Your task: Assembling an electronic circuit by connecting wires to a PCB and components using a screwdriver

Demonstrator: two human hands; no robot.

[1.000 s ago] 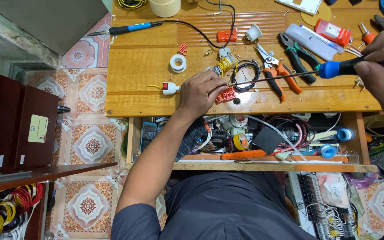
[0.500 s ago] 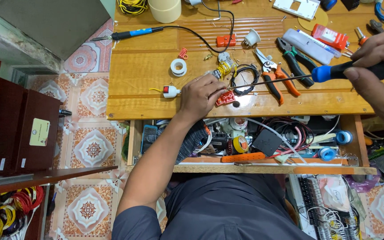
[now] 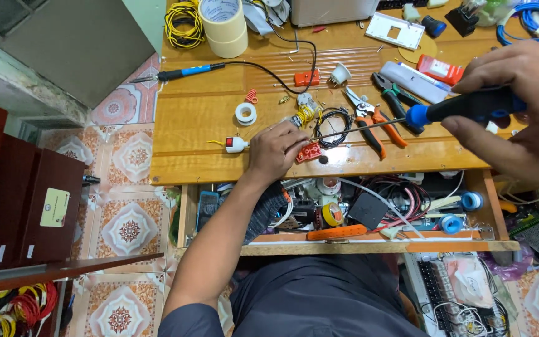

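On the wooden worktop, left hand pins a red part steady, fingers closed; right hand grips a blue-handled screwdriver, tip aimed there.

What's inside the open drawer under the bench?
The drawer holds tangled wires, tape rolls, a black box and an orange-handled tool. The left forearm covers part of it; the back lies hidden under the bench.

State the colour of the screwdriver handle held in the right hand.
Black with a blue collar: the screwdriver, in the right hand, head view.
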